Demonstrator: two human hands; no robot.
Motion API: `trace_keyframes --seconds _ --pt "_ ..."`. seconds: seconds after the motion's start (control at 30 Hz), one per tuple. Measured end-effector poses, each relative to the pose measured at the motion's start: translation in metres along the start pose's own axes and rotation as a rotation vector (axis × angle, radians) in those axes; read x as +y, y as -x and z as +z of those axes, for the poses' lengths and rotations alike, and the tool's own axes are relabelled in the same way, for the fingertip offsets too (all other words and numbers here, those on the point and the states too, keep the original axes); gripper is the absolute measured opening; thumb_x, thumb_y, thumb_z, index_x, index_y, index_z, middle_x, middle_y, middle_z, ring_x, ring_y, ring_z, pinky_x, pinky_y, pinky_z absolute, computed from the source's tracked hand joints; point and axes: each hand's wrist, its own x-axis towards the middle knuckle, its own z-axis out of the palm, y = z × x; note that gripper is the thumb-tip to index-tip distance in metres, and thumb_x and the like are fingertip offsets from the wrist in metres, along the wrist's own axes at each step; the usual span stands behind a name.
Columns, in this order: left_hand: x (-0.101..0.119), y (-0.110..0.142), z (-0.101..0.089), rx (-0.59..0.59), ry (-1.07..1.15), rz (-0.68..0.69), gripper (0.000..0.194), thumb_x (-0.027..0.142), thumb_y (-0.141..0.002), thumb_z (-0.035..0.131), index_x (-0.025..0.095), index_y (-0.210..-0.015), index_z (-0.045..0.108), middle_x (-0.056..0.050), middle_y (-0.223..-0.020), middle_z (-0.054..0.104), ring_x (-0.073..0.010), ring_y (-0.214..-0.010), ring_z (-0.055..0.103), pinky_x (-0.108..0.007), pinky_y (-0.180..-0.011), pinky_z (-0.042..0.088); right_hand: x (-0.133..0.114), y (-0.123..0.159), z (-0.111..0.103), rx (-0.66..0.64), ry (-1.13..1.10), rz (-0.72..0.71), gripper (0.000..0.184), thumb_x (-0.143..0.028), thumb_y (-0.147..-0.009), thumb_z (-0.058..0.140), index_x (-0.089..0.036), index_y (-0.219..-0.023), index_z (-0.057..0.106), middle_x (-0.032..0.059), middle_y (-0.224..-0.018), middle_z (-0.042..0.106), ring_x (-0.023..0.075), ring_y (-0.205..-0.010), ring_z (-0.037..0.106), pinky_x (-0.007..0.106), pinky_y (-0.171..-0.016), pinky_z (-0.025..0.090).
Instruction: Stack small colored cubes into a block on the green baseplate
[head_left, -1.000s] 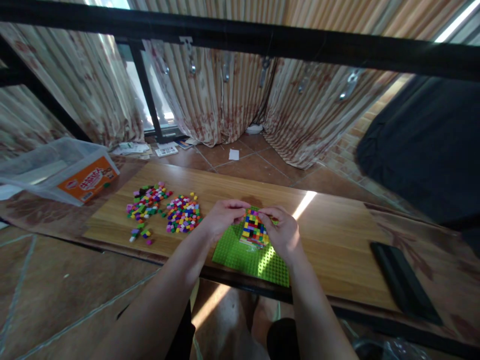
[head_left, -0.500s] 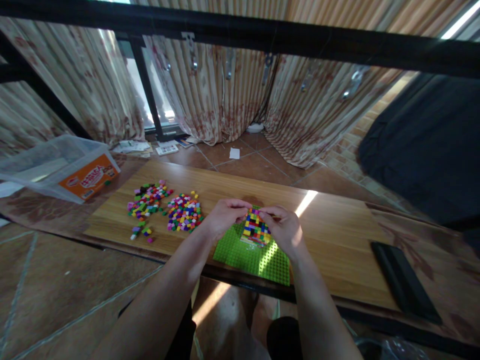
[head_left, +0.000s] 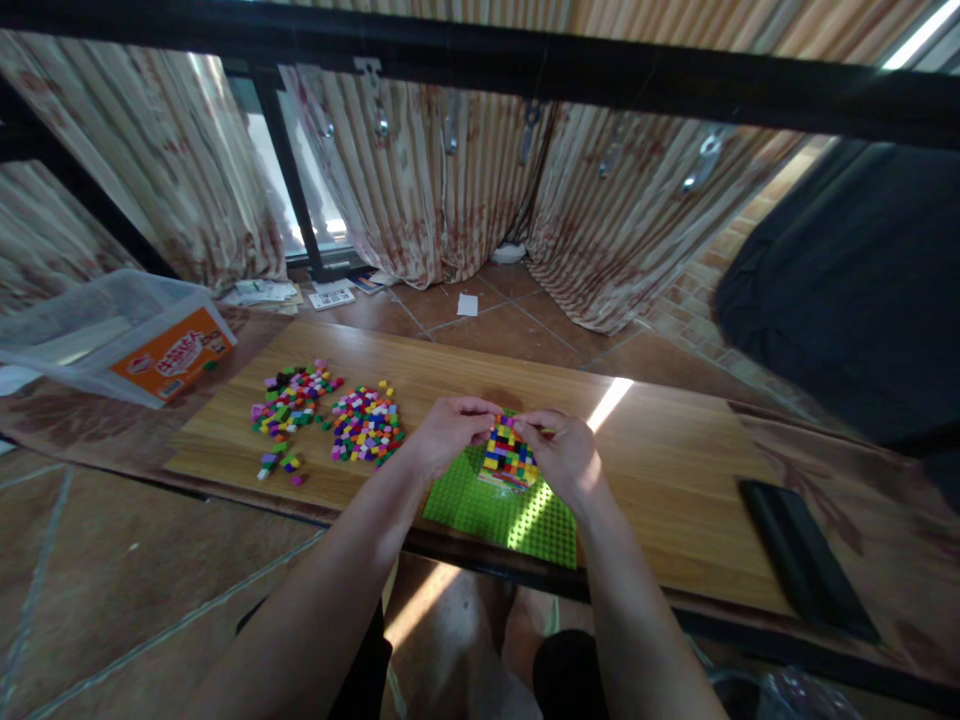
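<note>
The wood-topped bench (head_left: 660, 460) runs across the view, its long near edge sloping down to the right. At its far left corner, on the brown patterned surface beyond the wood, stands a clear plastic bin (head_left: 97, 345) with an orange label. A long dark object (head_left: 806, 560) lies across the right end, well apart from the hands; wood with a strip of sunlight stretches between. The green studded baseplate (head_left: 480, 515) lies near the middle, its near side close to the bench's near edge. The left hand (head_left: 450, 435) and right hand (head_left: 562, 455) meet over its far part, each grip drawn in with fingertips at the far end of the block build (head_left: 510, 455); whether either pinches a brick cannot be made out. Left of the left hand lie two brick piles, the nearer one (head_left: 367, 425) beside its wrist, the farther one (head_left: 296, 400) beyond. The build sits on the baseplate, between the hands. A few loose bricks (head_left: 279, 463) lie toward the near edge.
</note>
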Motion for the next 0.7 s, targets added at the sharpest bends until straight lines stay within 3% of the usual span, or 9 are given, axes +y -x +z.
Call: trace_keyframes --seconds 0.2,0.3,0.47,0.7 --pt "0.003 0.0 -0.004 0.034 0.002 0.018 0.012 0.012 -0.067 0.068 0.009 -0.079 0.072 -0.001 -0.062 0.061 -0.0063 -0.056 0.049 -0.021 -0.058 0.037 0.008 0.003 0.006 0.0 -0.154 0.067 0.016 -0.034 -0.079 0.064 -0.023 -0.082 0.075 0.0031 -0.085 0.074 0.0179 -0.077 0.068 0.031 -0.072 0.054" --pt "0.009 0.003 -0.005 0.073 0.05 0.056 0.015 0.013 -0.068 0.07 0.011 -0.083 0.073 -0.001 -0.069 0.063 -0.0062 -0.06 0.051 -0.021 -0.061 0.04 0.011 0.007 0.008 0.092 -0.299 0.07 0.02 -0.036 -0.077 0.067 -0.022 -0.09 0.074 0.0043 -0.089 0.074 0.0181 -0.078 0.068 0.034 -0.074 0.056" --pt "0.015 0.009 -0.001 0.035 0.16 0.081 0.018 0.014 -0.067 0.073 0.012 -0.086 0.073 -0.001 -0.072 0.063 -0.006 -0.064 0.054 -0.02 -0.065 0.043 -0.003 0.011 0.003 0.275 -0.309 -0.098 0.016 -0.031 -0.08 0.065 -0.022 -0.09 0.074 0.0056 -0.092 0.072 0.0182 -0.084 0.067 0.034 -0.076 0.056" --pt "0.019 0.014 0.007 -0.112 0.296 0.054 0.023 0.012 -0.065 0.073 0.011 -0.088 0.073 -0.003 -0.078 0.067 -0.006 -0.064 0.057 -0.019 -0.064 0.044 -0.024 0.017 0.007 0.221 -0.253 -0.238 0.015 -0.026 -0.083 0.064 -0.028 -0.094 0.073 0.0028 -0.094 0.069 0.0168 -0.089 0.064 0.033 -0.081 0.054"
